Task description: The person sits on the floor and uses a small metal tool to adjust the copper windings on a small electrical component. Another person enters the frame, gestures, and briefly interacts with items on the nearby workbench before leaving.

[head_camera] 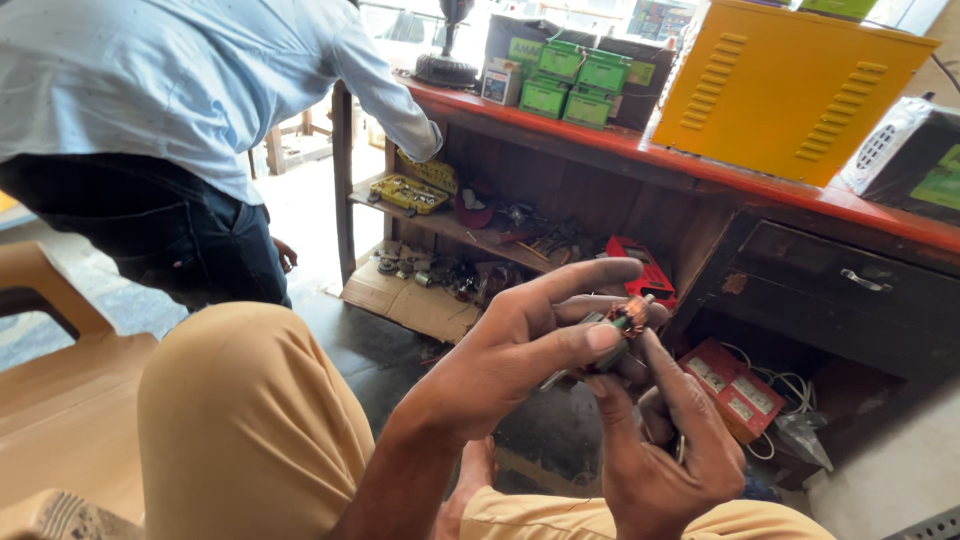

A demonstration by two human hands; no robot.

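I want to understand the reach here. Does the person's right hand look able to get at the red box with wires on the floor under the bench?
Probably yes. The right hand is low, just in front of the red box, with nothing visible between them. However, its fingers are busy at the small copper-wound motor part, which the left hand also grips.

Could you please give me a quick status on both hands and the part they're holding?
Left hand and right hand both gripping small motor part with copper windings. Held above lap. Another person stands beside the bench, clear of hands.

Bright daylight from upper left; blown-out window glare; shadowed shelves; sharp foreground.
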